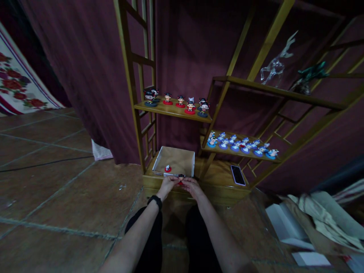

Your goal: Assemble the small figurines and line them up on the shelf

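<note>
Between my two hands is a small figurine (181, 177) with dark hair and a red base. My left hand (168, 185) pinches it from the left, and my right hand (192, 186) grips its right side. Just beyond my hands, a shallow cardboard box (178, 158) rests on the lowest shelf. Inside the box, near its front left, stands one pale figurine (168, 168) on a red base. Fingertips partly cover the held figurine.
Several figurines on red or dark bases (190, 107) stand on the upper left shelf (170, 109). Blue and white figurines (234, 145) line the right shelf. A phone (237, 175) lies at lower right. Glass animals (274, 70) stand higher up. White boxes (288, 225) sit on the floor.
</note>
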A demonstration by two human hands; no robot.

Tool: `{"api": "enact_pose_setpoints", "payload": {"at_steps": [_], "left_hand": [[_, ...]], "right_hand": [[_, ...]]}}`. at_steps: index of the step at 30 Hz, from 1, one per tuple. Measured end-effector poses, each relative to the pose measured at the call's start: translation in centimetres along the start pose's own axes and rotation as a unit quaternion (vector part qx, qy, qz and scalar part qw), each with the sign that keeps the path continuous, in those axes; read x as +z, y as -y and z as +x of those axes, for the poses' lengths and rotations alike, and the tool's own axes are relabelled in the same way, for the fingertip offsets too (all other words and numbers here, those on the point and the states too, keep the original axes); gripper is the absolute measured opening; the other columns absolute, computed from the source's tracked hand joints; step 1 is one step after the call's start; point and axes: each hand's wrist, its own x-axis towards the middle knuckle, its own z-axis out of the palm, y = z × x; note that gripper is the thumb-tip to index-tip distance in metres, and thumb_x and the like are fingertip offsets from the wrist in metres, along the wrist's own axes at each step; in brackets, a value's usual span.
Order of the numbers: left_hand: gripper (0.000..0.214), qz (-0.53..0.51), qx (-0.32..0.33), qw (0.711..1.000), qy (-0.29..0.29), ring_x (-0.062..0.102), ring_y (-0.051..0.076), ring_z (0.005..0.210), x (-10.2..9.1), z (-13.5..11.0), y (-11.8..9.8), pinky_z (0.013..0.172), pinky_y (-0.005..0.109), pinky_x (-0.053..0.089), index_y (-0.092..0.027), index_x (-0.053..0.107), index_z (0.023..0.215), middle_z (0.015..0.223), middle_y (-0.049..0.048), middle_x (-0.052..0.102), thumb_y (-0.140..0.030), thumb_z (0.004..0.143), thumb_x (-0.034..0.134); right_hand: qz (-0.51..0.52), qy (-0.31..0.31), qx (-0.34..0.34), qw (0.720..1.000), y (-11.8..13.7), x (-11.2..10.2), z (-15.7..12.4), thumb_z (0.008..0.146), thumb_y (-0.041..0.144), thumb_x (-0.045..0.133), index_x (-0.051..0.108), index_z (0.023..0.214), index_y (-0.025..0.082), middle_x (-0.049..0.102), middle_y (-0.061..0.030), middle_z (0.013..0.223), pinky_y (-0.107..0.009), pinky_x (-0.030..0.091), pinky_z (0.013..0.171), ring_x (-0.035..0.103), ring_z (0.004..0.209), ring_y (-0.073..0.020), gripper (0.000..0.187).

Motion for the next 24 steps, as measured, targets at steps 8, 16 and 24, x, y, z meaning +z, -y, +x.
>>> {"api": "enact_pose_setpoints", "payload": {"at_steps": [8, 16, 24], "left_hand": [[0.009, 0.006, 0.001, 1.0, 0.005, 0.052, 0.009, 0.051, 0.2, 0.5, 0.4, 0.058, 0.023, 0.043, -0.011, 0.061, 0.061, 0.056, 0.001, 0.061, -0.018, 0.058, 0.067], [0.012, 0.007, -0.011, 1.0, 0.027, 0.056, 0.012, 0.055, -0.5, 1.2, -0.7, 0.06, 0.024, 0.046, -0.01, 0.065, 0.063, 0.059, 0.0034, 0.064, -0.021, 0.057, 0.069], [0.016, -0.047, -0.016, 0.999, 0.004, 0.06, 0.014, 0.06, -0.7, 1.6, -0.7, 0.067, 0.027, 0.049, -0.012, 0.065, 0.064, 0.064, 0.0038, 0.067, -0.022, 0.054, 0.073]], "right_hand": [[0.009, -0.034, -0.034, 0.999, -0.3, 0.6, 0.5, 0.045, 0.031, 0.076, 0.056, 0.06, 0.017, 0.065, 0.0004, 0.066, -0.033, 0.05, 0.067, 0.064, 0.064, -0.0171, 0.028], [-0.011, -0.062, -0.081, 0.995, -0.5, 1.4, 1.5, 0.045, 0.037, 0.075, 0.055, 0.057, 0.017, 0.063, 0.0016, 0.06, -0.035, 0.051, 0.064, 0.061, 0.057, -0.016, 0.031], [0.016, -0.058, -0.084, 0.995, -0.5, 1.5, 2.1, 0.048, 0.034, 0.075, 0.057, 0.062, 0.017, 0.064, 0.0002, 0.069, -0.032, 0.05, 0.063, 0.061, 0.06, -0.0141, 0.028]]}}
